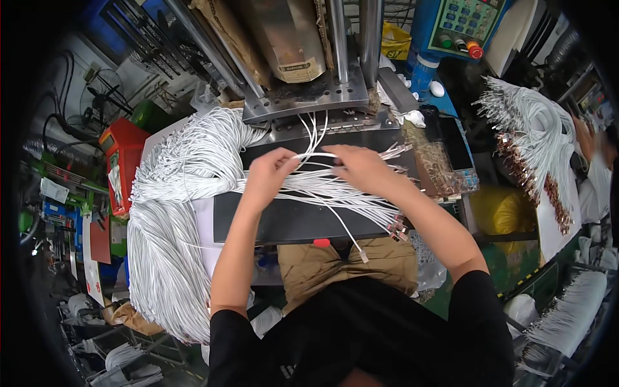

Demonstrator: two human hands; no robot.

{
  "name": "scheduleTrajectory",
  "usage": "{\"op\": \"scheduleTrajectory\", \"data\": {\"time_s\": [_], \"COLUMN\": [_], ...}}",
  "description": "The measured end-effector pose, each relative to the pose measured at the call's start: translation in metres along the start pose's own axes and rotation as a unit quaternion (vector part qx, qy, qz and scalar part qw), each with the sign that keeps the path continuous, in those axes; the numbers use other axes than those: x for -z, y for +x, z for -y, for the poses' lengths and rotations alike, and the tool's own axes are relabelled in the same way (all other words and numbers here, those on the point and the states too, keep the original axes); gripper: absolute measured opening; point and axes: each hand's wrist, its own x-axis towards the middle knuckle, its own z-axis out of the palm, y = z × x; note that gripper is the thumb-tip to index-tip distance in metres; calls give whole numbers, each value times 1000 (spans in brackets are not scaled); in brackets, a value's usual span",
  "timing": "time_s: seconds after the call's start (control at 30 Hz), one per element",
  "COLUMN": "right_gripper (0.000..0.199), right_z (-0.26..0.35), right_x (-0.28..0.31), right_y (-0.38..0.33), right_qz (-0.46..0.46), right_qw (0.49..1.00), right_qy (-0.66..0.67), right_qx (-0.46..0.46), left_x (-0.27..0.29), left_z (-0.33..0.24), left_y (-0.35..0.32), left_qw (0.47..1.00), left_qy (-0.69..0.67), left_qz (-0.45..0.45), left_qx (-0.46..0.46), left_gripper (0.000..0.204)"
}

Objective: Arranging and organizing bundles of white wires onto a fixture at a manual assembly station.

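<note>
My left hand [271, 174] and my right hand [362, 169] meet over the black work table [309, 226], in front of the metal press. A white cable [313, 155] runs in an arc between my hands, with the fingers of each closed on it. Several white strands [312, 129] rise from there to the press's lower plate. Beneath my hands lies a loose bundle of white cables [309, 187], its connector ends [396, 229] fanned toward the right. One cable hangs over the front edge with a small clear plug [363, 257]. My fingertips are partly hidden.
The press [303, 97] stands straight ahead with steel columns. Large heaps of white cables [187, 155] fill the left side and spill downward [164, 258]. A control panel [465, 29] with buttons is at the far right, above a blue-lidded bottle [423, 72]. More cables [532, 122] hang farther right.
</note>
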Motion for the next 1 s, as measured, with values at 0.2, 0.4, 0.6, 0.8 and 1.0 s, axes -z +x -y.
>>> {"op": "scheduleTrajectory", "data": {"time_s": [0.2, 0.4, 0.6, 0.8, 1.0], "right_gripper": [27, 22, 21, 26, 29], "right_z": [-19, -34, -40, -43, -8], "right_x": [43, 15, 57, 39, 12], "right_y": [-12, -21, -42, -48, -25], "right_qz": [-39, -76, -87, -55, -49], "right_qw": [977, 986, 955, 959, 997], "right_qy": [-173, -151, -282, -274, -63], "right_qx": [-115, 9, -40, 44, -10], "left_x": [2, -2, -15, -43, -31], "left_z": [-2, -57, -54, -15, -19], "left_y": [-8, 18, -9, -2, 7], "left_qw": [991, 997, 990, 986, 981], "left_qy": [7, 53, 132, 153, 168], "left_qz": [66, 8, 35, 66, -8], "left_qx": [112, 56, -24, -18, -92], "left_gripper": [26, 29, 27, 26, 24]}}
